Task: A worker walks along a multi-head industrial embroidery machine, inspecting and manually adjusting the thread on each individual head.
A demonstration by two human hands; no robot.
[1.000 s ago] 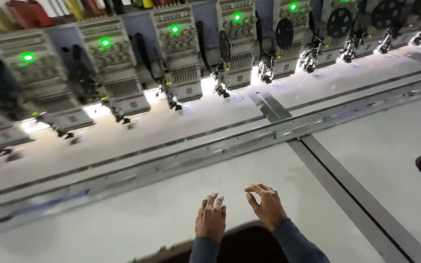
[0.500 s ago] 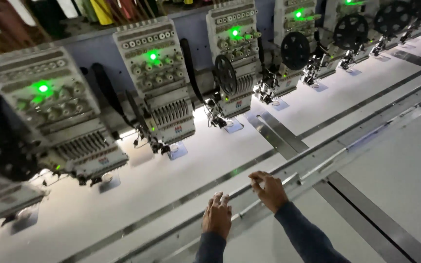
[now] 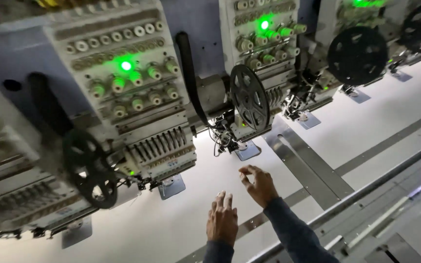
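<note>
My left hand (image 3: 222,220) lies flat, fingers together, on the white machine table (image 3: 181,219). My right hand (image 3: 258,185) hovers just beside it with fingers curled loosely apart, holding nothing. Both reach toward an embroidery head (image 3: 142,112) with a green lamp, its needle bar and a black reel (image 3: 89,168) at its left. A second head (image 3: 264,53) with a black reel (image 3: 249,103) stands just beyond my right hand, its needle plate (image 3: 247,150) right ahead of the fingertips.
More embroidery heads run in a row to the right (image 3: 361,53) and left (image 3: 6,195). Metal rails (image 3: 308,165) and a frame bar (image 3: 366,204) cross the table diagonally at the lower right. Small metal needle plates (image 3: 171,186) sit under each head.
The view has closed in on the embroidery heads. Both hands have moved forward across the rail onto the white table near the needle plates.
</note>
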